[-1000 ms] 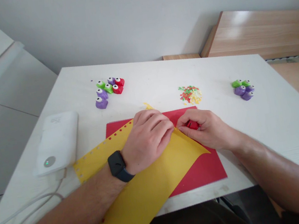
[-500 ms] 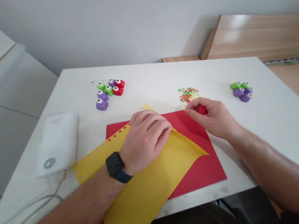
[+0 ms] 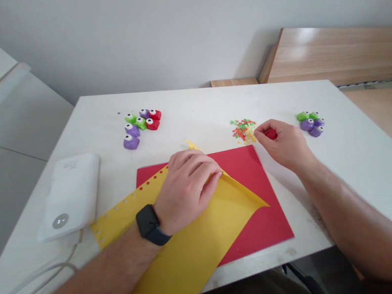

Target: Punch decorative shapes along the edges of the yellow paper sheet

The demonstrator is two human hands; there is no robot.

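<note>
My left hand, a dark watch on its wrist, grips the upper edge of a yellow sheet. Small cut-out holes run along the sheet's left and upper edges, and its right edge curls up. Beneath it lies a red sheet. Closed around a small red punch, my right hand is above the table, just right of a pile of coloured paper bits. The fingers hide most of the punch.
Green, purple and red punches stand at the back left, and a green and purple group at the right. A white device with a cable lies at the left. Wooden boards lean behind.
My right hand has moved right, away from the red sheet, with the red punch still in it. The left hand keeps its hold on the yellow sheet. The view has shifted slightly.
</note>
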